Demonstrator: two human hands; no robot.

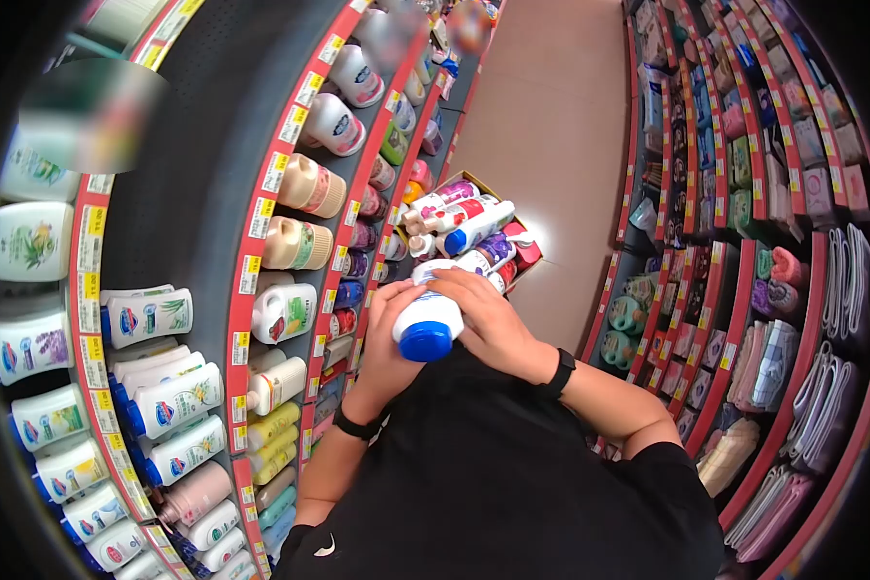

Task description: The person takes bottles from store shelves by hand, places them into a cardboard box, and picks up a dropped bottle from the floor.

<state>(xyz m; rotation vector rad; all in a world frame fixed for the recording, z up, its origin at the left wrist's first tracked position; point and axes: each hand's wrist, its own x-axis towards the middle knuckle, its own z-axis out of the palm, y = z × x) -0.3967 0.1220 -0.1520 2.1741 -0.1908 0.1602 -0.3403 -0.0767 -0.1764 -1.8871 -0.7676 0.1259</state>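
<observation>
Between both hands, in front of my chest, is a white bottle with a blue cap (430, 314). The cap end points down toward my body. My left hand (385, 333) is wrapped round its left side. From the right, my right hand (488, 319) curls its fingers over the bottle's upper part. Any print on the bottle is mostly hidden by the fingers and the angle. Just beyond my hands stands a cardboard box (526, 275) filled with several bottles, among them a white one with a blue cap (480, 226).
On the left, shelves with red price rails (271, 184) carry rows of bottles, including white ones with blue caps (179, 396). Shelves on the right hold folded towels (768, 362) and packaged goods. A brown aisle floor (551, 106) runs between them.
</observation>
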